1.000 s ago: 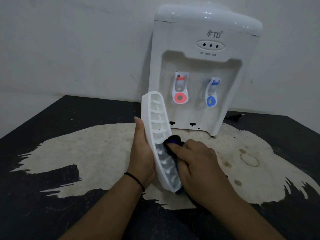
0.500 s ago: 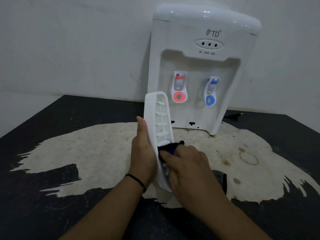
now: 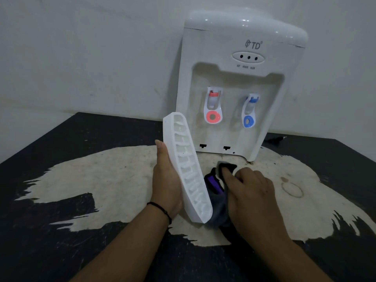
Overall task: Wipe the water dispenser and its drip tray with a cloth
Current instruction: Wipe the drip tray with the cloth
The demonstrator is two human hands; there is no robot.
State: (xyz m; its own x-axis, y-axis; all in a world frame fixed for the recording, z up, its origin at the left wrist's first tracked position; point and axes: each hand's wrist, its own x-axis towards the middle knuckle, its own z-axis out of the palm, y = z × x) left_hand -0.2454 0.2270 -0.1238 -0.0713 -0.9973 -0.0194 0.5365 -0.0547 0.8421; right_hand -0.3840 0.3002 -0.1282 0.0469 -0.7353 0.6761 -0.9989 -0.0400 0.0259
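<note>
Now L hand (image 3: pixel 165 185) holds ribbed plastic tray (image 3: pixel 186 169); R hand (image 3: pixel 249 197) grips soft cloth (image 3: pixel 218 212).

A black table (image 3: pixel 61 251) with a worn pale patch (image 3: pixel 101 180) meets a white wall (image 3: pixel 81 58).
</note>
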